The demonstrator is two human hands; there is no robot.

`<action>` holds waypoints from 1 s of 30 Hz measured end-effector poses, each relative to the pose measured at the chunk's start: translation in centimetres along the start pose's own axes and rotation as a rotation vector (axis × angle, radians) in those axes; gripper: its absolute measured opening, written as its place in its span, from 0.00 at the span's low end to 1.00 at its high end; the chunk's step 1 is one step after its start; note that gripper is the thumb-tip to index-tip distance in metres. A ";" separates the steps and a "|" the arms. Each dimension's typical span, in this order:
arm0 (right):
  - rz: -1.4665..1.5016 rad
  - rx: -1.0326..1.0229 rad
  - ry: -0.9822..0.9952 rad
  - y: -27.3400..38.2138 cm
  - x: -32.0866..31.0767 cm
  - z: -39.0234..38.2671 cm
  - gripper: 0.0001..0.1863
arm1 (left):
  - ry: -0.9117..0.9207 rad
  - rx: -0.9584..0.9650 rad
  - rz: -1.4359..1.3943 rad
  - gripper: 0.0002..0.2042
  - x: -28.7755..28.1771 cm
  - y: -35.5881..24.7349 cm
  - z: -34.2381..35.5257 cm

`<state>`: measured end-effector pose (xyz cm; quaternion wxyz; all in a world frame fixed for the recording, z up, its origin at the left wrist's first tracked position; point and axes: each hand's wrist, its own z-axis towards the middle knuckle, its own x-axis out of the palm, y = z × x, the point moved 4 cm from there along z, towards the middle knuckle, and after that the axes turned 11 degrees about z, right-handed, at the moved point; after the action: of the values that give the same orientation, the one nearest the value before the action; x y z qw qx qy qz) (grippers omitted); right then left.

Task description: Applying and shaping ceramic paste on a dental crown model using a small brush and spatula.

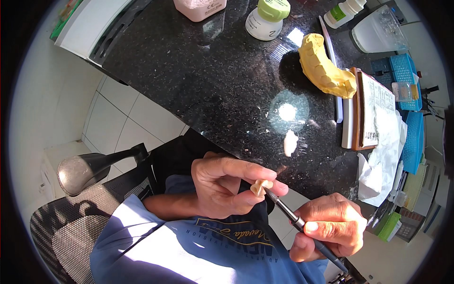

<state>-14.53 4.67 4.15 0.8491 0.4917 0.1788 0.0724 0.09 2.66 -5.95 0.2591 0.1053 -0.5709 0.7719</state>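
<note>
Pinched between the thumb and fingers of my left hand [227, 187] is a small cream dental crown [260, 187], held just past the table's near edge. My right hand [331, 228] grips a slim brush-like tool [286, 211] with a dark handle and a silver shaft, much as one holds a pen. Its narrow dark tip meets the crown's right side; whether it presses into it I cannot tell. On the speckled black table [222, 94] beyond my hands lies a small smear of white paste [290, 143].
Farther right rests a yellow dental arch model [321, 66], beside a wood-edged pad [373, 109] and crumpled white tissue [371, 177]. Toward the back stand a green-lidded jar [266, 21], a pink-white container [199, 7], a small bottle [341, 14] and a clear cup [378, 31]. Blue baskets [412, 142] line the right.
</note>
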 end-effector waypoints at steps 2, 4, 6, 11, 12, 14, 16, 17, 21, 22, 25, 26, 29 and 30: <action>0.015 -0.005 -0.003 -0.1 -0.1 -0.1 0.15 | -0.017 0.020 0.003 0.11 0.1 -0.1 0.1; 0.022 -0.008 -0.012 0.0 -0.3 -0.2 0.15 | -0.009 0.011 -0.010 0.12 0.1 -0.1 0.1; 0.043 0.020 0.031 -0.1 -0.2 -0.3 0.16 | -0.003 0.004 -0.018 0.12 0.2 -0.1 0.1; -0.078 0.026 -0.126 0.4 -1.0 -0.3 0.11 | -0.050 -0.005 -0.068 0.12 0.1 -0.3 0.2; -0.150 0.018 -0.177 0.3 -1.3 -0.3 0.10 | -0.045 -0.006 -0.075 0.12 0.2 -0.3 0.2; -0.183 0.077 -0.329 0.1 -1.9 -0.5 0.13 | -0.007 -0.025 -0.059 0.12 0.2 -0.2 0.2; -0.177 0.055 -0.348 -0.3 -2.3 -0.6 0.10 | -0.012 -0.025 -0.073 0.12 0.2 -0.2 -0.1; -0.182 0.049 -0.380 -0.5 -2.2 -0.9 0.09 | -0.019 -0.025 -0.083 0.12 0.2 -0.1 -0.1; -0.235 0.209 -0.408 -0.8 -1.2 -0.9 0.12 | -0.041 -0.025 -0.143 0.13 0.2 0.3 -0.3; -0.236 0.210 -0.408 -0.8 -1.2 -0.9 0.12 | -0.041 -0.025 -0.130 0.13 0.1 0.3 -0.4; -0.259 0.206 -0.385 -0.9 -1.2 -0.7 0.11 | -0.038 -0.024 -0.127 0.14 0.2 0.3 -0.3; -0.252 0.197 -0.378 -1.0 -1.2 -0.7 0.11 | -0.036 -0.021 -0.136 0.14 0.2 0.3 -0.3; -0.244 0.205 -0.365 -1.0 -1.1 -0.7 0.11 | -0.041 -0.038 -0.159 0.14 0.1 0.4 -0.6; -0.250 0.223 -0.359 -1.0 -1.2 -0.7 0.11 | -0.039 -0.039 -0.162 0.14 0.2 0.4 -0.5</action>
<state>-15.92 4.39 3.24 0.8102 0.5612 0.0912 -0.1421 -0.18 3.14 -6.33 0.3113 0.1611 -0.5803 0.7352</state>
